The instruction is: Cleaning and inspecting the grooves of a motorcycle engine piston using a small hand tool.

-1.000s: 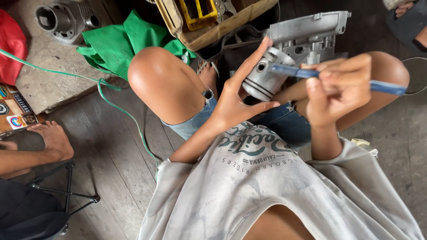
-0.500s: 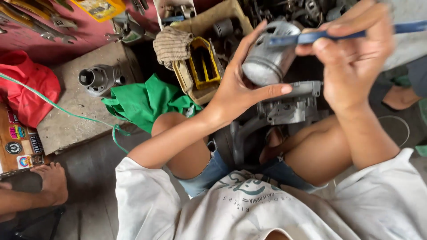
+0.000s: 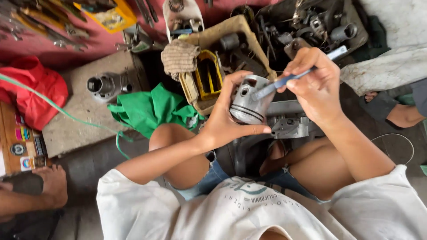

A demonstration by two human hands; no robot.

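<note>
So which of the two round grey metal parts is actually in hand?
The ringed piston, cupped in the left hand while the right hand works a blue-handled tool into it. The finned cylinder lies untouched on the slab.

white printed tee (image 3: 249,209), denim shorts (image 3: 209,178) (frayed)

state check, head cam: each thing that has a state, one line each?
left hand: closed around the piston, holding it up
piston: held, tilted, open skirt up
right hand: gripping the blue tool
blue tool: held slanted, tip at the piston's rim
green cloth: crumpled on the floor
cylinder part: lying on its side on the slab
yellow container: open, inside the box
</note>
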